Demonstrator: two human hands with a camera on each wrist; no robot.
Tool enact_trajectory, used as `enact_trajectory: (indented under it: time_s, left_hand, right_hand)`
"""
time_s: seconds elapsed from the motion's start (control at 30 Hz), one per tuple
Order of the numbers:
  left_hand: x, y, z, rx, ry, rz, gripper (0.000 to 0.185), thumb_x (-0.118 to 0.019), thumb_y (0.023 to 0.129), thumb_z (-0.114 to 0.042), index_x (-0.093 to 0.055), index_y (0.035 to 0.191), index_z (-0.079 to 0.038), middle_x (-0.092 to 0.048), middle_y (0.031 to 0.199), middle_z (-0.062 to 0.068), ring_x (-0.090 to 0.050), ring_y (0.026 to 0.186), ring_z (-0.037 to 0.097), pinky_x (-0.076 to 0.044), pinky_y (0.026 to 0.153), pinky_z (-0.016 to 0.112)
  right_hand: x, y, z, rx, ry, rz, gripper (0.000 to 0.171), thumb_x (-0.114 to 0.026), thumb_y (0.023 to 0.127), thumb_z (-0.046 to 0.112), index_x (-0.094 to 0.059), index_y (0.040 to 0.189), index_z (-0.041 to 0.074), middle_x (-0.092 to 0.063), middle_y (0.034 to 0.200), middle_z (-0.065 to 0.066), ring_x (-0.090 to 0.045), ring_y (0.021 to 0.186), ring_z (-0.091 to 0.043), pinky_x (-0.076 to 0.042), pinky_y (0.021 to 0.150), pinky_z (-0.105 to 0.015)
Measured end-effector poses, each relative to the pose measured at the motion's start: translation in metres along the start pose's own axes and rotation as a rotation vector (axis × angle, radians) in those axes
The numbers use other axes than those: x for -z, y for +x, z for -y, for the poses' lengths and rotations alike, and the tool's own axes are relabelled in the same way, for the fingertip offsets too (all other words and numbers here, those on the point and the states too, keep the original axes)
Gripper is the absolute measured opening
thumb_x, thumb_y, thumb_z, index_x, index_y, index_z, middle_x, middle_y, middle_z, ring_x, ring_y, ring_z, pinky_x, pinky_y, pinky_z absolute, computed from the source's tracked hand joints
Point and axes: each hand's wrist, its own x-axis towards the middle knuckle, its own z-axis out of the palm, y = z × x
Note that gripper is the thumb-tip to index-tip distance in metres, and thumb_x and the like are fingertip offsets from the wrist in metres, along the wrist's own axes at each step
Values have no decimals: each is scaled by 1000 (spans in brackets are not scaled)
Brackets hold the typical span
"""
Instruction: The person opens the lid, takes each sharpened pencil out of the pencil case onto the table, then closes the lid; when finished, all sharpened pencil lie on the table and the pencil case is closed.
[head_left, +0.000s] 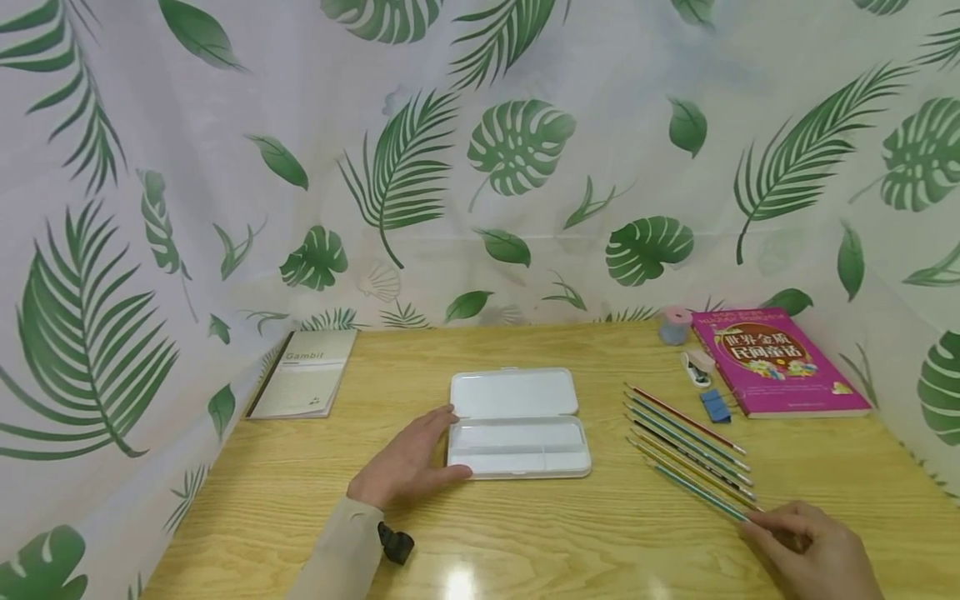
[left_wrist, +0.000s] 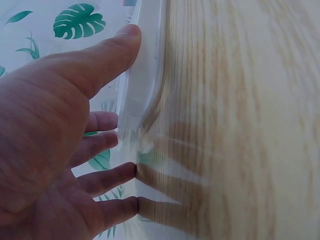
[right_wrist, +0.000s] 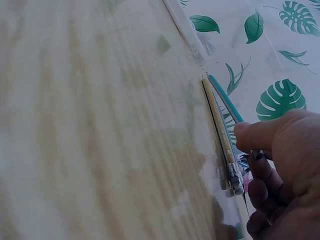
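A white pencil case [head_left: 517,461] lies with its lid folded back, showing compartments with nothing in them. My left hand [head_left: 408,461] rests at the case's left end, thumb on the near corner. In the left wrist view the fingers are extended, with two fingertips on the tabletop. My right hand [head_left: 825,554] pinches the end of a green pencil [head_left: 701,493] between thumb and forefinger. In the right wrist view that teal-green pencil [right_wrist: 225,97] slants above the others. Several more pencils [head_left: 686,425], red, blue, dark and yellow, lie side by side just beyond it.
A magenta book [head_left: 783,367] lies at the back right. Beside it are a blue binder clip [head_left: 716,406], a small white and pink item [head_left: 697,367] and a pink and grey-blue cylinder [head_left: 675,325]. A pale notebook [head_left: 307,373] lies at the back left, near the leaf-patterned curtain.
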Motion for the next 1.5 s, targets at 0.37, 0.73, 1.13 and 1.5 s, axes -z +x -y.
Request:
enact_trajectory:
  time_s: [0.37, 0.73, 1.13, 1.5]
  left_hand:
    - [0, 1, 0, 1, -4, 1, 80, -69, 89, -55, -41, 149, -10, -31, 160, 10, -33, 144, 28, -32, 117, 45]
    - [-1, 0, -1, 11, 0, 3, 82, -69, 88, -56, -41, 150, -10, -31, 160, 9, -34, 144, 28, -32, 117, 44]
    - [0, 1, 0, 22, -2, 9, 82, -69, 88, -56, -41, 150, -11, -30, 160, 9, -33, 144, 28, -31, 118, 45]
    - [0, 1, 1, 18, -5, 12, 81, -69, 89, -56, -40, 150, -11, -30, 161, 8, -32, 145, 27, -31, 118, 44]
  right_hand:
    - [0, 4, -7, 71, -115, 49, 13, -86, 78, 27, -80, 81, 15, -57, 74, 7, -47, 63, 1, -45, 53, -22]
    - [2, 6, -7, 122, -146, 43, 12, -89, 72, 21, -80, 79, 17, -55, 73, 9, -48, 64, 3, -46, 55, -23]
    - [3, 7, -4, 144, -138, 15, 14, -89, 74, 30, -79, 78, 21, -56, 75, 10, -50, 67, 1, -47, 55, -23]
    - [-3, 27, 18, 277, -20, 91, 14, -84, 81, 27, -78, 93, 22, -63, 89, 10, -56, 81, -1, -54, 65, -22]
